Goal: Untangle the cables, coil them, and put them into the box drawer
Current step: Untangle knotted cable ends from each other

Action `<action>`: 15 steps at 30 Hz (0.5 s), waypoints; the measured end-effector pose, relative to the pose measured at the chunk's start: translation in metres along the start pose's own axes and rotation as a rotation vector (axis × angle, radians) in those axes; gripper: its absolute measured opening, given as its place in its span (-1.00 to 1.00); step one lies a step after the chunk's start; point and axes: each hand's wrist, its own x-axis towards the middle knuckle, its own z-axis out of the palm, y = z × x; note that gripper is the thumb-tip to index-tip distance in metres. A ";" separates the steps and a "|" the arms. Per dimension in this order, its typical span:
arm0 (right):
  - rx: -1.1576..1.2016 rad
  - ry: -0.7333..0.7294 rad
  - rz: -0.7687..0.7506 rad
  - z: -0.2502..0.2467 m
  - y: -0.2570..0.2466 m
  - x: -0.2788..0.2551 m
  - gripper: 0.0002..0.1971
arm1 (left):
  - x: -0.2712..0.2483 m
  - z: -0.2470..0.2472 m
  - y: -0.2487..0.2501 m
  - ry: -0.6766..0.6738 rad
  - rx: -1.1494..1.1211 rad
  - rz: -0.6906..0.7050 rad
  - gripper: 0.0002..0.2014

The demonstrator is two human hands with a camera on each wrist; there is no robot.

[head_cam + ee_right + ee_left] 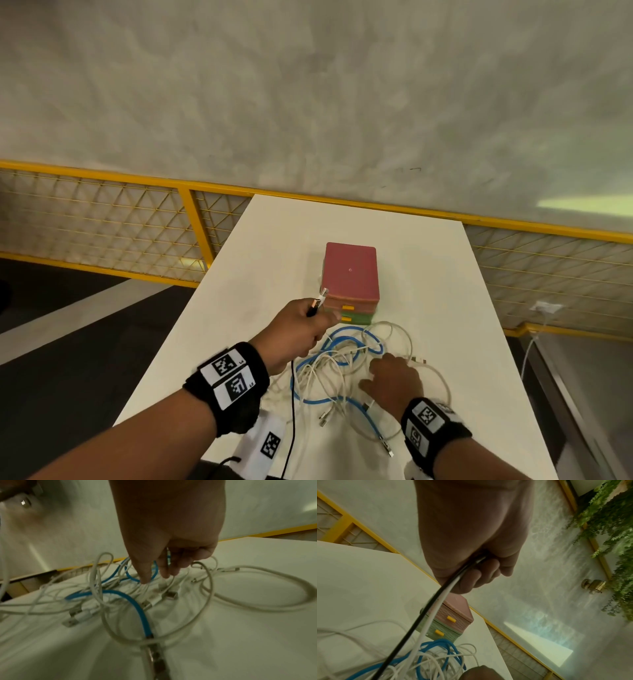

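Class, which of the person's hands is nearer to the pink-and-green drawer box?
Left. The left hand, gripping black and white cable ends, is raised just beside the pink-and-green drawer box; the right hand rests farther back on the cable tangle.

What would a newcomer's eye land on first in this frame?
Probably the tangle of white and blue cables on the white table, with the right hand resting on it. Next, the left hand raised beside it, gripping a black cable and a white cable. Just behind stands the small box, pink over green, both yellow-handled drawers closed.
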 end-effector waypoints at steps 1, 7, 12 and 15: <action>-0.060 -0.010 0.016 0.003 -0.001 -0.001 -0.57 | 0.000 0.001 0.000 -0.005 0.004 0.006 -0.61; 0.006 -0.056 0.050 -0.007 -0.007 -0.002 -0.65 | 0.001 0.000 0.006 0.003 -0.031 0.111 -0.55; 0.210 0.129 -0.121 -0.102 -0.005 -0.010 -0.90 | 0.009 -0.005 0.019 0.050 -0.017 0.178 -0.64; 0.410 0.240 -0.272 -0.172 -0.005 -0.021 -0.94 | 0.012 -0.001 0.036 0.029 0.025 0.257 -0.76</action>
